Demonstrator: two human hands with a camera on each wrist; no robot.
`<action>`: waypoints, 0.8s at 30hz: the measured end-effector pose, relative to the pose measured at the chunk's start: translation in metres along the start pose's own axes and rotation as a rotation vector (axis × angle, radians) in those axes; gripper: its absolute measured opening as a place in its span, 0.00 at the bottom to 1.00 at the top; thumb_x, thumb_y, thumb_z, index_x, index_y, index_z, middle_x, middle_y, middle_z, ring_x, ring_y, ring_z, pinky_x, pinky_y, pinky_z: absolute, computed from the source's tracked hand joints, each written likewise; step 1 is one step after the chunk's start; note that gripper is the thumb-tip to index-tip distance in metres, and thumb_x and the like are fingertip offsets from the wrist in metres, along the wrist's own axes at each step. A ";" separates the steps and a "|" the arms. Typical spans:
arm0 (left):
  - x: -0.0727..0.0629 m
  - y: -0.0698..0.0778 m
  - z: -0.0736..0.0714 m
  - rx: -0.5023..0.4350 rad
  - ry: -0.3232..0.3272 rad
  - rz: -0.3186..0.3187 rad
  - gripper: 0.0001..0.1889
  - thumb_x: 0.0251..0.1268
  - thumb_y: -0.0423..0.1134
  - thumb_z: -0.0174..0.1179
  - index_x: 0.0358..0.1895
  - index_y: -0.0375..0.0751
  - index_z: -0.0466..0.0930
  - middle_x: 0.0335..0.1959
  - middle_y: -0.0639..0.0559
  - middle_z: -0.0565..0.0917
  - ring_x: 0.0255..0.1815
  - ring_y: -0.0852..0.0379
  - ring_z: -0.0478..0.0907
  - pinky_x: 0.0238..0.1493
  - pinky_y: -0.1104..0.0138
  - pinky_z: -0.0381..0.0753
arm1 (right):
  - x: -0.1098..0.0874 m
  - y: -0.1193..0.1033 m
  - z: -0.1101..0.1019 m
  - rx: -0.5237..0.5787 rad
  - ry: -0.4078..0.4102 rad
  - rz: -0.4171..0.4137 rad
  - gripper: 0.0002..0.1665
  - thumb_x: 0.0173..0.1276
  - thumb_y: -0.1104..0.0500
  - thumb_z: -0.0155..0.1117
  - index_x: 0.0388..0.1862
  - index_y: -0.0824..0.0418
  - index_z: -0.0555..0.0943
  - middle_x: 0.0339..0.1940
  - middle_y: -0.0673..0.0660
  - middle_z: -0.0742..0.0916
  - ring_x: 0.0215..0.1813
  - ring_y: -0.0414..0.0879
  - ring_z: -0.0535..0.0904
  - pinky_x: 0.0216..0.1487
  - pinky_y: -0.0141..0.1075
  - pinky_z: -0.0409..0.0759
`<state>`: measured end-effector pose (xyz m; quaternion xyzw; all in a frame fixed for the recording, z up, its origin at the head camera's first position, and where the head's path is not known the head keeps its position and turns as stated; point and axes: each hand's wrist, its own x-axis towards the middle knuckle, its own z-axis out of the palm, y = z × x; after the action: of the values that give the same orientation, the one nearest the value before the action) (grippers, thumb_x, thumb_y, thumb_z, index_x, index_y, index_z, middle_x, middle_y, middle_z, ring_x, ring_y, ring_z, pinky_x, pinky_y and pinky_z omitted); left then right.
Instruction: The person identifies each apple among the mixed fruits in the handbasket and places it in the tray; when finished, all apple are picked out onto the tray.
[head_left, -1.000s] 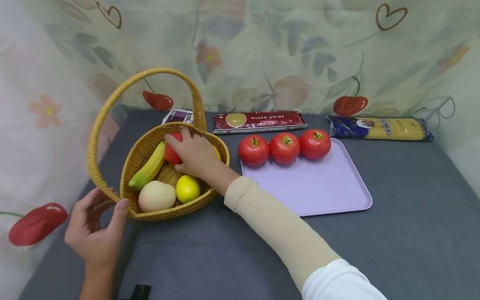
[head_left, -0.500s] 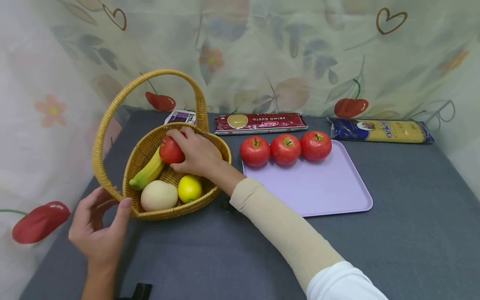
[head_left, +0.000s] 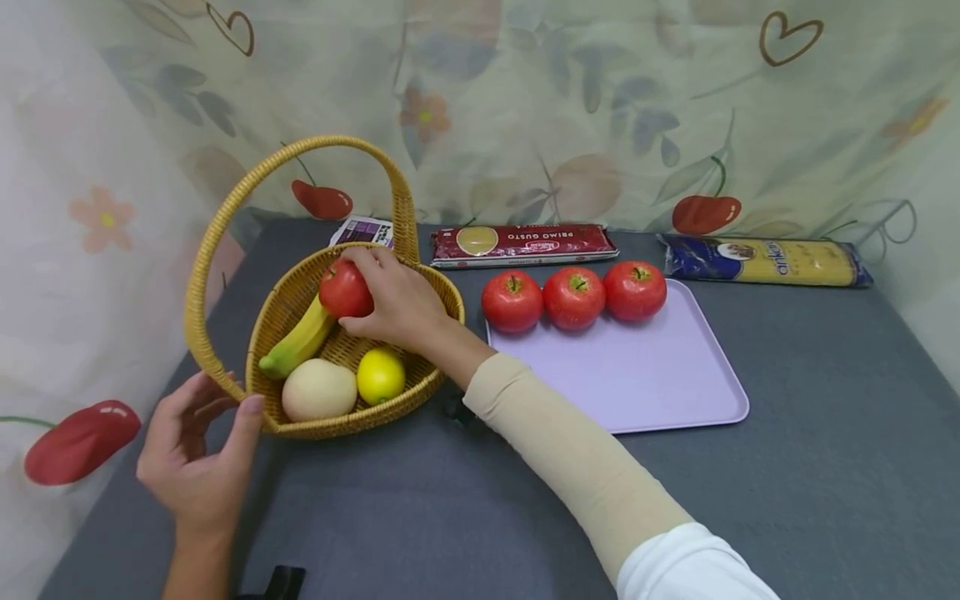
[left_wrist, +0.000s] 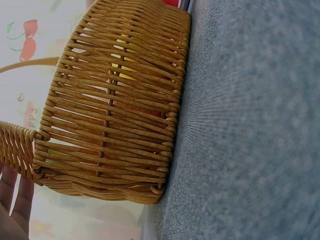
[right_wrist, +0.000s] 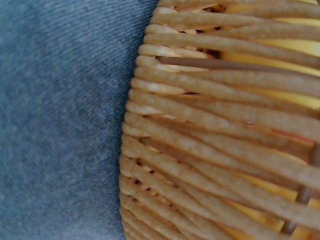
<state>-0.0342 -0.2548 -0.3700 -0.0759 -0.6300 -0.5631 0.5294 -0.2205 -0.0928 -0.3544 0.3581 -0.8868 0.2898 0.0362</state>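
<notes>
A wicker basket (head_left: 352, 427) with a tall arched handle (head_left: 198, 292) stands at the left. My right hand (head_left: 401, 304) reaches inside and grips a red apple (head_left: 343, 289) near the back of it, over the upper end of a banana (head_left: 298, 340). A pale round fruit (head_left: 319, 390) and a lemon (head_left: 380, 377) lie at the basket's front. My left hand (head_left: 198, 450) pinches the base of the handle at the front left; its fingers (left_wrist: 22, 200) show behind the weave in the left wrist view. In the right wrist view only the basket's side and the cloth appear.
A lilac tray (head_left: 645, 375) lies right of the basket, with three red apples (head_left: 573, 297) along its back edge. Behind stand a red pasta packet (head_left: 525, 245) and a blue-yellow pasta packet (head_left: 767, 260). A printed card (head_left: 363, 231) lies behind the basket.
The apple in my right hand has come up slightly and shows more of its surface, covering the banana's upper end. My left hand keeps its hold on the basket handle.
</notes>
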 end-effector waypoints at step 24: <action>0.000 0.000 0.001 -0.011 0.005 -0.014 0.22 0.47 0.24 0.75 0.46 0.16 0.80 0.40 0.31 0.85 0.40 0.53 0.84 0.47 0.72 0.83 | -0.012 0.001 -0.012 0.503 0.127 -0.011 0.46 0.55 0.51 0.79 0.68 0.53 0.64 0.64 0.51 0.75 0.60 0.41 0.72 0.54 0.28 0.78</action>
<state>-0.0350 -0.2541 -0.3701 -0.0731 -0.6260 -0.5706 0.5265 -0.2139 -0.0781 -0.3484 0.3417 -0.7808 0.5230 0.0032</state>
